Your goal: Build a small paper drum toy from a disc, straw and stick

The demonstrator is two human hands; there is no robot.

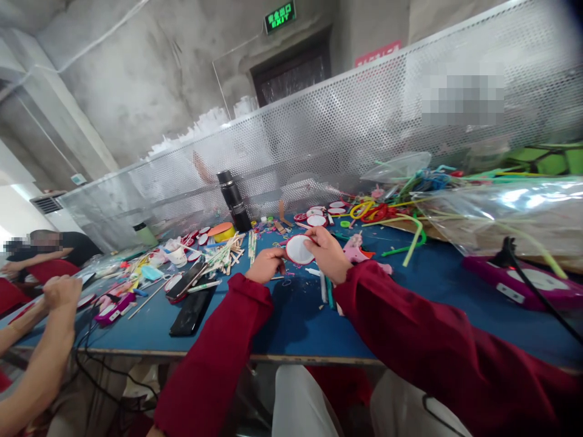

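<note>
A round white disc with a red rim [299, 250] is held up above the blue table, its flat face turned towards me. My right hand [328, 254] grips its right side, thumb on the face and fingers behind. At the disc's left edge, my left hand [265, 266] has its fingers curled in and closed at the rim; the exact hold is partly hidden. Under my hands lie a white tube-like piece [313, 272] and some pale and teal sticks. Just right of my right hand is a pink shape [354, 249].
The blue table [291, 331] holds a black bottle [234, 200], a black phone [191, 312], wooden sticks [230, 254], more red-rimmed discs [316, 220] and a purple device with a cable [523, 282]. A perforated metal screen [319, 139] stands behind. Another person's hands [64, 294] are at left.
</note>
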